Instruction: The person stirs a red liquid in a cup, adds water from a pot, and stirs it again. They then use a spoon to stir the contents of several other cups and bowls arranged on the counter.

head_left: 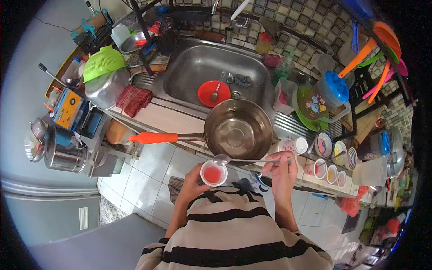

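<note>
My left hand (pixel 192 183) is wrapped round a small white cup (pixel 214 173) with red contents, held in front of my striped shirt. In my right hand (pixel 281 171) is the handle of a metal spoon (pixel 243 160), whose bowl sits at the cup's upper edge. Just beyond the cup, a steel pan (pixel 238 131) rests at the sink's front edge, its orange handle (pixel 155 137) pointing left. The pan's inside shows no food. Right of the pan, a white cup with red marks (pixel 286 145) lies near my right hand.
Behind the pan, the sink (pixel 189 63) holds a red plate (pixel 208 93) with a spoon. Several filled cups (pixel 332 174) line the right counter beside a blue-lidded pitcher (pixel 330 94). At left are a red cloth (pixel 134 100), a metal pot (pixel 107 87) and a green colander (pixel 103 63).
</note>
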### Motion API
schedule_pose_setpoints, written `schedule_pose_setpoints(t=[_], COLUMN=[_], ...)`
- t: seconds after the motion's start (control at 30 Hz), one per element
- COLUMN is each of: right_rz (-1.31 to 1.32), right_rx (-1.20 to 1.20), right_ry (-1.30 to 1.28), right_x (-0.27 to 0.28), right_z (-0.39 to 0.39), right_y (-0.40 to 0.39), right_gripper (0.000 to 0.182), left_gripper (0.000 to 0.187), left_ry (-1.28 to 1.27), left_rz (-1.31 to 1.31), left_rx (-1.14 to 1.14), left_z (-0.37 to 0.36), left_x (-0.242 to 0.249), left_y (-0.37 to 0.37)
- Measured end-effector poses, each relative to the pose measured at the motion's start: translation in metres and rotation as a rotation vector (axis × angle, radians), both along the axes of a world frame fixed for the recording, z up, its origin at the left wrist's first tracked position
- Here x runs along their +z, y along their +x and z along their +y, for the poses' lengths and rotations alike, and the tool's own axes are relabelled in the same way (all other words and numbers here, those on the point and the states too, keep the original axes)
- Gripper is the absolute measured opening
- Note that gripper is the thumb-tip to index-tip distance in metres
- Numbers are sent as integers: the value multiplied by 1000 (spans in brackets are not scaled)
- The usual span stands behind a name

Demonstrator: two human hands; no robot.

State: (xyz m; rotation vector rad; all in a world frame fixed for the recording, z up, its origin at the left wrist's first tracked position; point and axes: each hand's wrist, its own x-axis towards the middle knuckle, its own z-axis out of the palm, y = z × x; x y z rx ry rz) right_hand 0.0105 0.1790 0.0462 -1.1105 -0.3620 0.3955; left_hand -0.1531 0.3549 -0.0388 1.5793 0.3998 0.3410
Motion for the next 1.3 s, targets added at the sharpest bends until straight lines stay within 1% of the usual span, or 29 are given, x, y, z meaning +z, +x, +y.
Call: schedule_pose_setpoints(t=[0.03,0.07,0.13,0.17,0.2,0.27,0.3,0.33,0.4,0.43,0.47,0.5,0.53,0.6,0.63,0.7,0.77,0.83,0.9,0.93,1.0,1.07,1.13,1.2,1.23,1.3], right_rz=[-89,-89,-513,-596,-595,-748,-913,-912,-1044,-1045,-1122,-1199,-1198,-1234,-1231,-1280,-1248,-1218,-1166,-1162,-1172,-1157,-1154,-1184,-1182,-1252], right_rx=[45,45,265,362,359,609,615,615,654,656,636,615,615,648,646,554,517,477,596,584,403,418,424,459,446,286], right_ry=[-37,-37,-166,-250,-252,-288,-273,-273,-322,-319,-352,-386,-387,-325,-328,-264,-287,-314,-334,-342,-316,-344,-371,-341,-352,-418], right_x=[4,7,10,12,15,20,21,20,19,25,34,39,39,39,41,45,44,45,49,51,58,61,67,73,74,75], right_z=[0,-1,-4,-5,-3,9,18,24,33,35,36,37,38,40,42,44,38,32,26,24,21,10,-3,-22,-33,-55], right_y=[-4,-5,-7,-7,-9,-14,-15,-18,-23,-23,-22,-22,-22,-23,-23,-23,-21,-20,-17,-17,-16,-14,-6,2,7,17], right_gripper=[20,20,16,7,7,6,11,11,13,13,12,11,11,19,19,19,19,18,18,18,21,22,22,22,22,13], left_gripper=[60,62,60,59,59,59,59,58,57,57,57,57,58,59,59,60,58,58,58,58,57,58,58,59,60,60], left_ry=[-8,-17,-16,-15,-15,7,8,2,-2,56,114,115,115,115,135,153,67,76,85,88,87,86,73,55,101,145], left_rz=[7,14,-4,-22,-21,-21,-20,-37,-52,-40,-27,-27,-31,-35,-23,-8,-20,-13,-6,-13,-17,6,6,8,-10,-29], left_rx=[-4,-8,-19,-31,-34,-39,-41,-47,-50,-47,-45,-45,-54,-65,-61,-65,-43,-71,-107,-118,-142,-193,-227,-268,-289,-323], left_z=[0,0,0,-1,-2,-2,-2,-3,-2,-2,-2,-2,-2,-5,-7,-11,-12,-14,-18,-22,-27,-30,-35,-45,-51,-68], left_x=[1,2,4,5,6,7,8,9,14,20,23,23,21,19,18,20,32,38,40,40,44,52,50,45,42,45], left_y=[1,1,2,2,1,0,-1,0,-1,-1,-1,-2,-3,-4,-4,-2,1,4,10,14,22,30,37,47,52,64])
